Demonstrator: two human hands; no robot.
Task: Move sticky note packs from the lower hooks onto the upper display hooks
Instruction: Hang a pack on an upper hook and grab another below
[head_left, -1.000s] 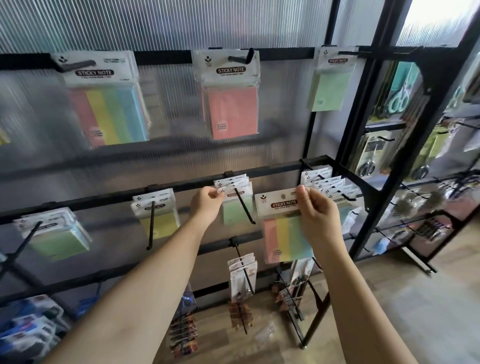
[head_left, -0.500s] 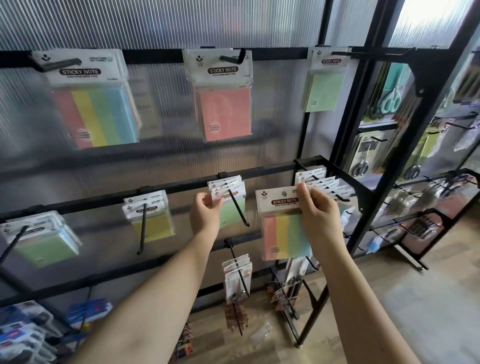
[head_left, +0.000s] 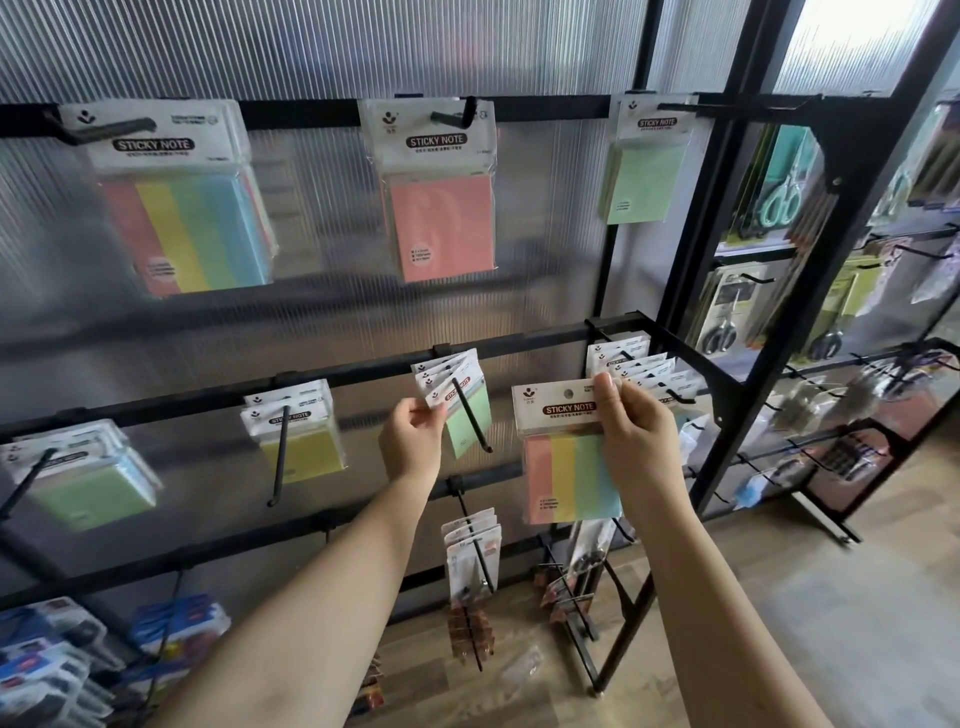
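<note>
Striped pack, off-hook right of the green packs, pinched by right hand; left hand pinches front green header; risk: neighbours dragged off the hook.

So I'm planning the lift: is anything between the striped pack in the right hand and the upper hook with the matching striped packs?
Nothing visible blocks it. The right hand holds the striped pack free of any hook, and only bare panel lies along the way to the upper-left hook.
</note>
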